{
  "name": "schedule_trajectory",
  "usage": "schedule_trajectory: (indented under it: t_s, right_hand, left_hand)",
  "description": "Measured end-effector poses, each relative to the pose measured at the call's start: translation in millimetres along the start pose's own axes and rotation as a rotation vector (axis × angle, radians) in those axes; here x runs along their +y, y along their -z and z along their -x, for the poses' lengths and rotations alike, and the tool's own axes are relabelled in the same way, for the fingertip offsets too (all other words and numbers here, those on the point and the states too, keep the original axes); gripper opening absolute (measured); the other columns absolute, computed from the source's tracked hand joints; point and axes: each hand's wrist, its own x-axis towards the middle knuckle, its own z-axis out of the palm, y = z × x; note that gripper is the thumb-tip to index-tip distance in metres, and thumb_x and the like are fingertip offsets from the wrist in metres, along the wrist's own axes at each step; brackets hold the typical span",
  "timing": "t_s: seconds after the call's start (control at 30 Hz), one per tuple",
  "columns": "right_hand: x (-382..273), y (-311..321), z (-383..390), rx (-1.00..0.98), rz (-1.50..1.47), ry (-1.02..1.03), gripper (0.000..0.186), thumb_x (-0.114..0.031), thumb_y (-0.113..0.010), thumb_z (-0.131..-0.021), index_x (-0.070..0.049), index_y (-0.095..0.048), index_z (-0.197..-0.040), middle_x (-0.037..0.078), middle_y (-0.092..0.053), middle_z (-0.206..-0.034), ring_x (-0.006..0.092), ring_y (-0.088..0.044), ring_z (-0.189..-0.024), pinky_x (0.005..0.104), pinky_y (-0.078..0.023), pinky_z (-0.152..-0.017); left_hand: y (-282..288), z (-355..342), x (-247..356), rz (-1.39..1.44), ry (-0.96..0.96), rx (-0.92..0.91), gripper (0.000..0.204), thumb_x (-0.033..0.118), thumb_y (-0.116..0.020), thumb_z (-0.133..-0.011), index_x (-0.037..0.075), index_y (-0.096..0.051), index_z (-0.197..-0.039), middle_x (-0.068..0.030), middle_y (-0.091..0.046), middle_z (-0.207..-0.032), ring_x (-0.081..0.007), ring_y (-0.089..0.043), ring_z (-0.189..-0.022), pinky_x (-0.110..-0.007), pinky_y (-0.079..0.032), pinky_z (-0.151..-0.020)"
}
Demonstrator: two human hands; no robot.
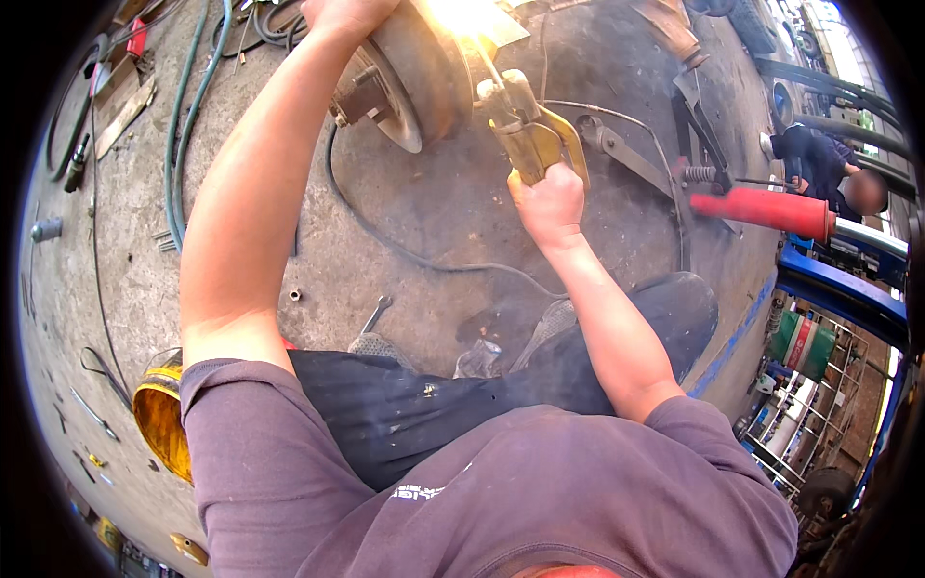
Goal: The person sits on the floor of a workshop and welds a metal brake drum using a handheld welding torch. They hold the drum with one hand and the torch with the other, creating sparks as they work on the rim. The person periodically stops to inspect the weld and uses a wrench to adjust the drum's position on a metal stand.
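Observation:
At the top edge my left hand (342, 14) is closed above a rusty metal wheel or drum (419, 77); what it grips is hidden by the frame edge. My right hand (549, 197) is wrapped round the handle of a worn yellow clamp-type electrode holder (515, 120). A thin rod (488, 63) runs up from the holder into a bright glare beside a metal plate (506, 29), with smoke around it. A dark cable (414, 255) lies on the floor below.
Hoses (193, 125) lie at left, near a yellow bucket (154, 414), a wrench (376, 313) and a nut (296, 294). A red cylinder (752, 207) and blue frame (838, 299) stand at right, where another person (819, 164) is crouched. A grey metal arm (626, 154) lies nearby.

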Motion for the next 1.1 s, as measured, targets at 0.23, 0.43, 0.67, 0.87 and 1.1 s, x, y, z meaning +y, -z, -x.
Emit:
schedule_trajectory:
  t_s: [0.23,0.43,0.67,0.87,1.1]
  right_hand:
    - [-12,11,-6,0.103,-0.041,-0.010,0.029,-0.022,-0.081,-0.076,0.004,-0.069,-0.082,0.022,-0.070,-0.075,0.0401,-0.071,-0.073,0.0415,-0.056,-0.068]
    - [-8,5,-4,0.033,-0.040,-0.047,0.026,-0.020,-0.079,-0.076,0.002,-0.070,-0.087,0.021,-0.071,-0.080,0.0401,-0.071,-0.078,0.0426,-0.056,-0.071]
    - [-13,4,-6,0.010,-0.028,-0.058,0.025,-0.020,-0.077,-0.077,0.001,-0.070,-0.088,0.022,-0.071,-0.082,0.0408,-0.071,-0.079,0.0431,-0.057,-0.072]
    - [-12,2,-8,-0.026,0.001,-0.075,0.025,-0.020,-0.076,-0.077,0.002,-0.070,-0.089,0.023,-0.071,-0.083,0.0414,-0.071,-0.081,0.0438,-0.057,-0.073]
    - [-14,0,-10,-0.050,0.073,-0.084,0.027,-0.019,-0.077,-0.077,0.003,-0.069,-0.090,0.024,-0.071,-0.085,0.0426,-0.070,-0.083,0.0446,-0.057,-0.074]
  left_hand:
    - [-2,-3,-2,-0.005,-0.001,0.009,0.043,0.041,-0.058,-0.085,0.011,-0.075,-0.111,-0.0208,-0.072,-0.112,-0.0378,-0.068,-0.109,-0.046,-0.053,-0.095]
    - [0,-3,2,-0.003,0.016,-0.008,0.043,0.041,-0.058,-0.085,0.011,-0.076,-0.110,-0.0207,-0.073,-0.111,-0.0375,-0.068,-0.109,-0.046,-0.053,-0.095]
    - [-1,-2,2,-0.046,0.021,0.021,0.044,0.041,-0.057,-0.086,0.011,-0.075,-0.111,-0.0210,-0.072,-0.113,-0.0377,-0.068,-0.110,-0.047,-0.053,-0.096]
    - [0,-2,3,-0.030,0.021,-0.005,0.044,0.041,-0.058,-0.086,0.010,-0.075,-0.111,-0.0213,-0.072,-0.113,-0.0382,-0.068,-0.109,-0.047,-0.053,-0.095]
    - [0,-1,1,-0.027,0.010,0.006,0.042,0.041,-0.058,-0.086,0.009,-0.075,-0.107,-0.0221,-0.072,-0.111,-0.0389,-0.069,-0.107,-0.048,-0.053,-0.094]
